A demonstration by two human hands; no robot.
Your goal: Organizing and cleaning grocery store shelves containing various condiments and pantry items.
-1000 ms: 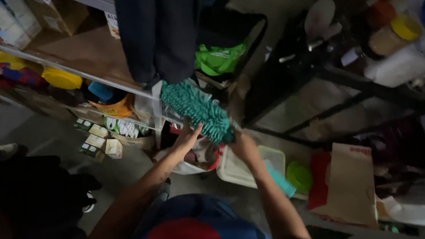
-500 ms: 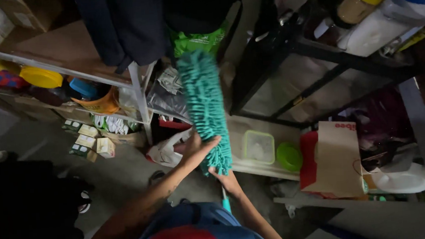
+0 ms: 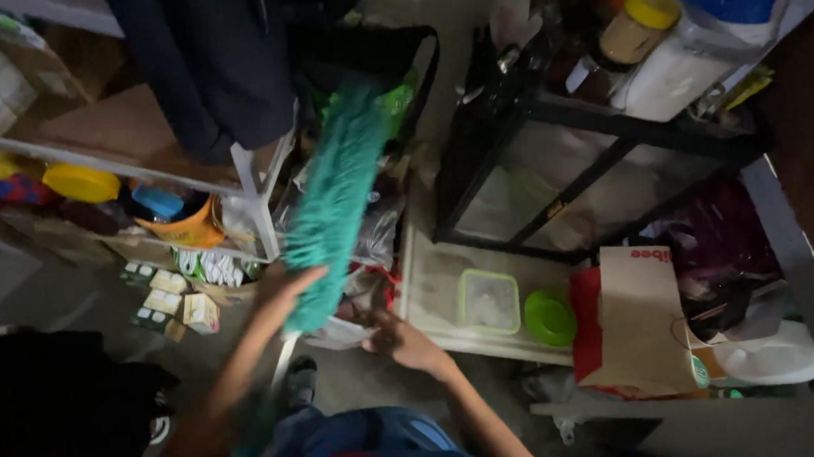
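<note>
A long teal fluffy mop head (image 3: 337,205) stands nearly upright in front of the shelves, its top leaning right toward a dark bag (image 3: 371,54). My left hand (image 3: 287,286) grips the mop's lower end, fingers stretched along it. A pale pole (image 3: 281,361) runs down from there. My right hand (image 3: 400,339) is off the mop, lower and to the right. It sits beside a white plastic bag (image 3: 343,333) with its fingers loosely curled. Whether it holds anything is unclear.
Dark clothing (image 3: 214,61) hangs over a white metal shelf (image 3: 257,201) with yellow and orange containers. A black glass-sided rack (image 3: 594,177) carries jars and bottles. A low white tray (image 3: 431,294) holds a clear box (image 3: 488,301) and a green lid (image 3: 549,318). A brown paper bag (image 3: 638,322) stands to the right.
The mop head has swung from a bunched tilt to nearly upright and risen. My right hand has let go of it and dropped lower right; my left hand stays at its base.
</note>
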